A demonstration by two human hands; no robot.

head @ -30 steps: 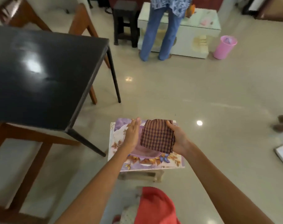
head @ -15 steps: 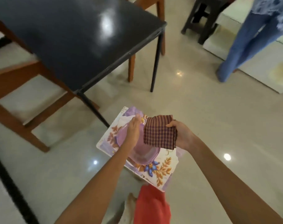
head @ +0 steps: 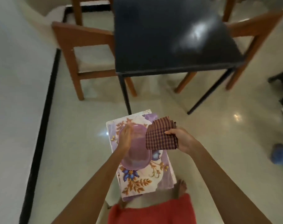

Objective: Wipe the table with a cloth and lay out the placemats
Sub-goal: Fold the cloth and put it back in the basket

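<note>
Right fingers [head: 170, 132] pinched on folded checked cloth [head: 160, 136]; left fingers [head: 127, 131] straight above oval purple placemat [head: 136, 157].

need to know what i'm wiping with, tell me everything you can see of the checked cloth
The checked cloth is a woven-looking fabric in dark maroon with pale checks, folded into a thick, roughly square pad of several layers. The right hand pinches it at its right edge, holding it in the air above the floral placemats and beside the purple plate. It is short of the black table.
</note>
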